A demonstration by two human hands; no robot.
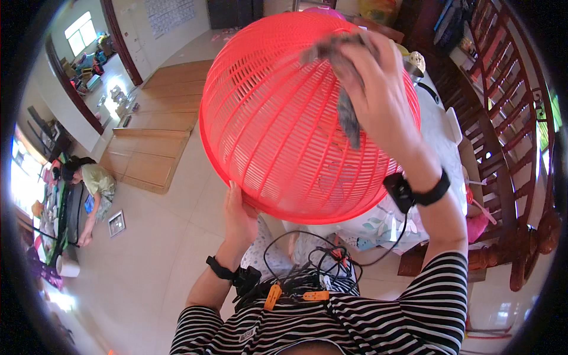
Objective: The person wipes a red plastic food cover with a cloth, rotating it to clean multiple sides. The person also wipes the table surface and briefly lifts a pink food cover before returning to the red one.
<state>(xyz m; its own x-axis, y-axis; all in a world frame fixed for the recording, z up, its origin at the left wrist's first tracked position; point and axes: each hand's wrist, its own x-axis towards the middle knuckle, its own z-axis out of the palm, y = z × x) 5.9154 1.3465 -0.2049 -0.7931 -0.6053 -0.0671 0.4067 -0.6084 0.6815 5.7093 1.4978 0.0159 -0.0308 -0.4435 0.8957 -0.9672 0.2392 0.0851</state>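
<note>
A large red slatted plastic basket [278, 136] is raised in front of me, its rounded outside facing me. At its lower left rim, my left hand [238, 218] grips the edge; some of the fingers are hidden behind the plastic. My right hand [378, 89] is closed on a crumpled grey cloth [349, 118] and presses it against the basket's upper right side. The cloth's loose end hangs down over the slats. Each of my wrists wears a black strap with a small device.
Behind the basket stands a table with a pale patterned cover [441, 154]. A dark wooden railing [503, 118] runs along the right. Flattened cardboard [151, 127] lies on the tiled floor. Another person [97, 183] bends down at far left beside a small framed item [117, 223]. Black cables [319, 254] hang at my waist.
</note>
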